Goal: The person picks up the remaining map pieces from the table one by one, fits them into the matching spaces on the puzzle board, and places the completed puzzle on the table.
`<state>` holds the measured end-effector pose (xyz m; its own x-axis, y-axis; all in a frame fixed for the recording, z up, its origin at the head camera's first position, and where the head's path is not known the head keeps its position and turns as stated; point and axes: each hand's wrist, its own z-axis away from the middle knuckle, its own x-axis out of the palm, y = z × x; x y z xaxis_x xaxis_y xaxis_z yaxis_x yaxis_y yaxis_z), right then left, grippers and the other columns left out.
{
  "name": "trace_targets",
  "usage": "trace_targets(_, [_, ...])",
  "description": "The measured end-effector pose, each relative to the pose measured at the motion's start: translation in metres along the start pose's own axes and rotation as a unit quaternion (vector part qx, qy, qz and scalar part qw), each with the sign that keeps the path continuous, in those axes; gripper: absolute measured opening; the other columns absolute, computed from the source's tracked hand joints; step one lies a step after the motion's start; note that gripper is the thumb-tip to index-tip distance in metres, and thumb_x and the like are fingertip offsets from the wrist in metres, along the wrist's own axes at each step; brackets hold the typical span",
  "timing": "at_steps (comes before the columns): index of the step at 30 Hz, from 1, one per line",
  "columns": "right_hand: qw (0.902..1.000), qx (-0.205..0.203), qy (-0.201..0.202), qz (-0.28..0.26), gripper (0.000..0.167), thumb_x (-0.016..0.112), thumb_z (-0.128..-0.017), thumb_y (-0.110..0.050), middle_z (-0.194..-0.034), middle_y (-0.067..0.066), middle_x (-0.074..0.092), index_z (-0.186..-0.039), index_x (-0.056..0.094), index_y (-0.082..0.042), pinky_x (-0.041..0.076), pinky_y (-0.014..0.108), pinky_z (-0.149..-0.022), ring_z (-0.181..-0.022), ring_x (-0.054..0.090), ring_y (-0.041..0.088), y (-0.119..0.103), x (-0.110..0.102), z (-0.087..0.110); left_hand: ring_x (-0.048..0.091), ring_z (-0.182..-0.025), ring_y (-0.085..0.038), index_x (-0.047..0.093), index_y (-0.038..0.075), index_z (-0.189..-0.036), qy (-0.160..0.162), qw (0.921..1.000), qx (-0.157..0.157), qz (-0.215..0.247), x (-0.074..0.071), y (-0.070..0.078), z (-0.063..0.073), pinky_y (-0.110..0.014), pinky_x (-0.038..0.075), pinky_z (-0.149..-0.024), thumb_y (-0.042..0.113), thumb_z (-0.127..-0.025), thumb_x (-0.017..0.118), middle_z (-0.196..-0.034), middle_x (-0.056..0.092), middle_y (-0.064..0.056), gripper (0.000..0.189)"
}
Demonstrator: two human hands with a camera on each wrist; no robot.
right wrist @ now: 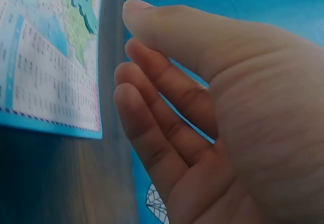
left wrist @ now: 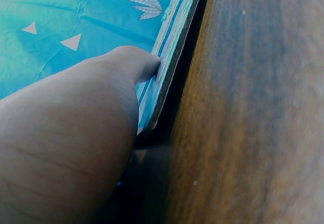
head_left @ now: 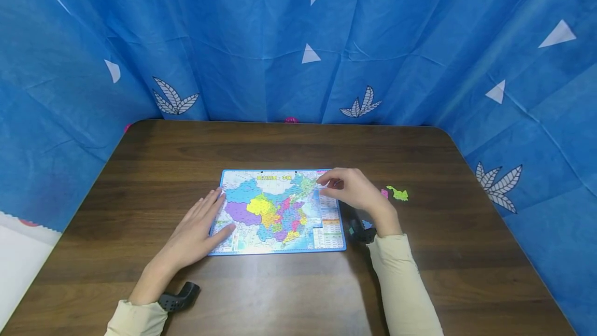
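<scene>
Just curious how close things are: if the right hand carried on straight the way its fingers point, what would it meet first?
Probably the map, at its green upper-right part. Depth is unclear, so the right hand might pass above it.

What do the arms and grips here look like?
The left grip and right grip are a person's ungloved hands. Both arms wear long, pale cream sleeves: left sleeve, right sleeve. At each wrist sits a small black device: the left device is bent, with small dots; the right device is partly hidden.
</scene>
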<state>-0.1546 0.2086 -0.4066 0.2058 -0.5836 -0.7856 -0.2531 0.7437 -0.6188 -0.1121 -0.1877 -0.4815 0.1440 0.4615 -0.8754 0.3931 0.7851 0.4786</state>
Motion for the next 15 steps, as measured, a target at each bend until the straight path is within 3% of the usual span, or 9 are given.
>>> trace_targets(6, [0.9999, 0.01, 0.006, -0.001, 0.028, 0.079, -0.093, -0.021, -0.115, 0.001, 0.075, -0.12, 0.076, -0.015, 0.06, 0.04, -0.095, -0.097, 0.067, 0.018, 0.006, -0.007, 0.003, 0.016, -0.159, -0.038, 0.031, 0.002, -0.161, -0.011, 0.9999, -0.006, -0.003, -0.001, 0.0, -0.001, -0.057, 0.018, -0.127, 0.054, -0.1, 0.059, -0.171, 0.02, -0.016, 0.085])
trace_targets(15, [0.9994, 0.022, 0.022, -0.016, 0.028, 0.073, -0.097, -0.024, -0.122, 0.003, 0.074, -0.124, 0.075, -0.016, 0.059, 0.044, -0.097, -0.106, 0.069, 0.021, 0.016, -0.018, 0.009, 0.017, -0.159, -0.038, 0.031, 0.001, -0.16, -0.01, 0.9999, -0.004, -0.001, -0.001, 0.001, -0.001, -0.057, 0.018, -0.127, 0.053, -0.1, 0.059, -0.171, 0.02, -0.017, 0.085])
